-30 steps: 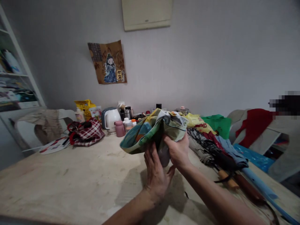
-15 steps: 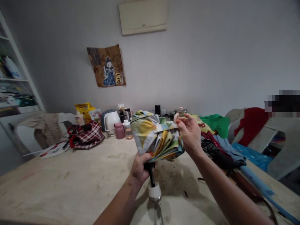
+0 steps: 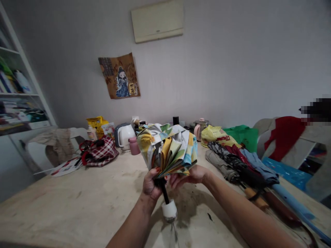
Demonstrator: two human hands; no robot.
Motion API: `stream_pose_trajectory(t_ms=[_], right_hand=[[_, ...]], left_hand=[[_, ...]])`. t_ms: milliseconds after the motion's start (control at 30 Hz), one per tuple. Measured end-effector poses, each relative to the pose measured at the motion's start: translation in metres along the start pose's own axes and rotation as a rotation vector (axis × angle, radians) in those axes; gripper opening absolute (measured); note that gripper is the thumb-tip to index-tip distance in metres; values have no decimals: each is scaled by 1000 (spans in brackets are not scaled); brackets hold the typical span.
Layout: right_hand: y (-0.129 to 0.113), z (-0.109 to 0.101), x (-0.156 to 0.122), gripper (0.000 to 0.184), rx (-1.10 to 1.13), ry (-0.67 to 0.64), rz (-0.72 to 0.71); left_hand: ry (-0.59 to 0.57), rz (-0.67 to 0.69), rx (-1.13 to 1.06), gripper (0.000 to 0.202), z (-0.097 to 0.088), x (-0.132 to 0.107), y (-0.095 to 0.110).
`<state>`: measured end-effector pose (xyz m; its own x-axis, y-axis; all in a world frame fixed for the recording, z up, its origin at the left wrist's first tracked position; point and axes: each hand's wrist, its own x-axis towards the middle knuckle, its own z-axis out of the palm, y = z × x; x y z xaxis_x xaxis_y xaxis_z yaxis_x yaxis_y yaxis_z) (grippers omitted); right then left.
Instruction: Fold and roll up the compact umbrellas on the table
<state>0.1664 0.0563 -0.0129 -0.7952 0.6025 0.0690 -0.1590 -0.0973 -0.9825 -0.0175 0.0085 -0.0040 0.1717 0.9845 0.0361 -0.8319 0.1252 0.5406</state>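
Observation:
In the middle of the head view is a folding umbrella (image 3: 178, 151), held upright with a slight tilt. Its white, yellow, green and blue canopy is loosely bunched in pleats. Below it, a black shaft runs down to a white handle (image 3: 169, 209) with a clear lower end and a thin strap. My left hand (image 3: 152, 184) is closed round the shaft just under the canopy, its thumb at the cloth's lower edge. Beneath the canopy's right side is my right hand (image 3: 187, 176), fingers stretched towards the shaft and partly blurred; whether they touch the cloth is unclear.
Several folded umbrellas (image 3: 240, 165) lie along the table's right side, with a yellow bag (image 3: 217, 135) and green bag (image 3: 243, 136) behind. A kettle (image 3: 126, 135), pink jar (image 3: 133, 146) and checked bag (image 3: 102, 151) stand back left. A person's dark hair shows far right.
My right hand has come down from the canopy's upper right edge to beneath it. The canopy has turned, its pleats now facing me more. My left hand keeps its hold.

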Motion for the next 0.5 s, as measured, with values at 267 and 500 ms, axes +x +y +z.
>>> stream_pose_trajectory(t_ms=[267,500], right_hand=[[11,66,4,52,86,0,4],[16,83,17,69,77,500,-90]], left_hand=[[-40,76,225,18,-7,5,10],[-39,162,256,45,4,0,1]])
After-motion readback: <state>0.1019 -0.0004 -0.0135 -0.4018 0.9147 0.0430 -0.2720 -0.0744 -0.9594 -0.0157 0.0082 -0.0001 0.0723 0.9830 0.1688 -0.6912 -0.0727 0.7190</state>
